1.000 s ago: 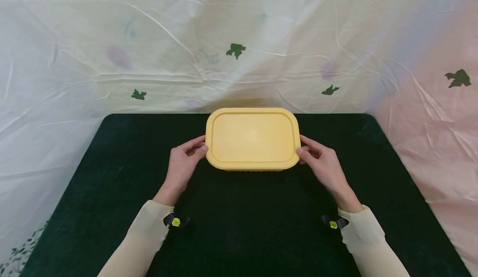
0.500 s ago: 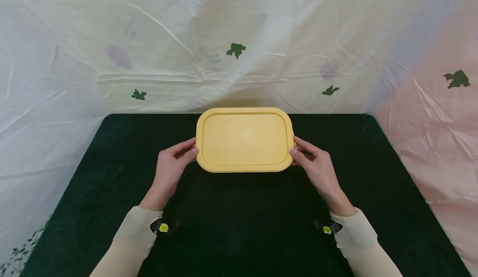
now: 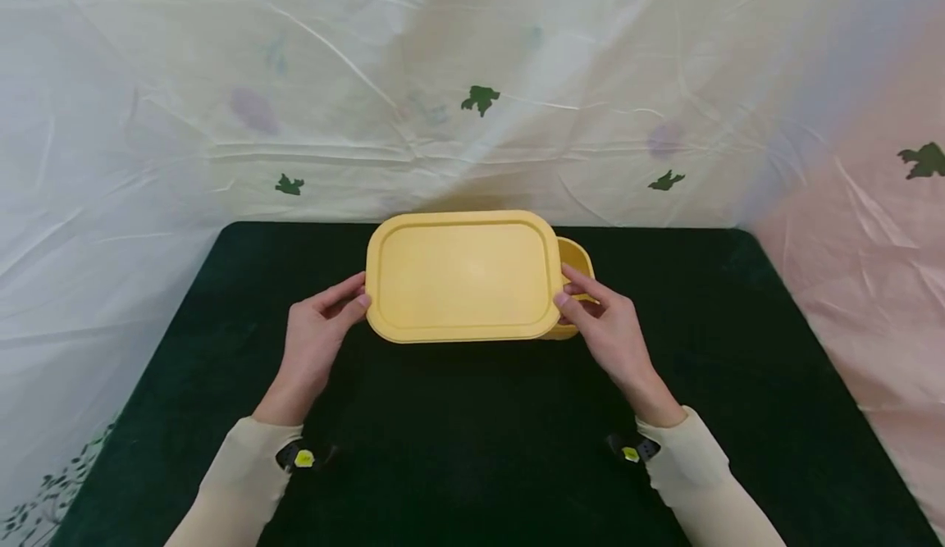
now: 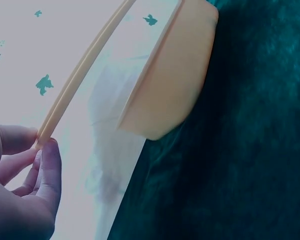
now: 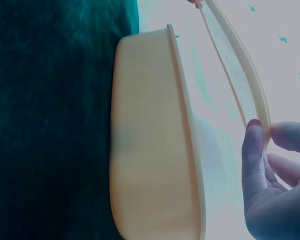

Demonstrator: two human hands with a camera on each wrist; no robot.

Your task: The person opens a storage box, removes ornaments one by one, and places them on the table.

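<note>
A yellow rounded-rectangle lid (image 3: 463, 276) is held level between both hands in the head view. My left hand (image 3: 316, 335) pinches its left end, thumb on top and fingers beneath. At the opposite end my right hand (image 3: 613, 335) pinches the edge the same way. Below the lid a matching yellow container (image 3: 578, 256) stands on the table; only its right end shows from above. Both wrist views show a gap between the lid (image 4: 72, 82) and the rim of the container (image 5: 150, 135). The container's inside is mostly hidden by the lid.
The table (image 3: 458, 432) has a dark green cloth cover. Behind it hangs a pale curtain (image 3: 332, 104) with green leaf prints, close to the table's back edge. Dark wrist straps (image 3: 295, 455) sit over the light sleeves.
Both hands have raised the lid off the container and carried it to the left. The container's right end has come into sight.
</note>
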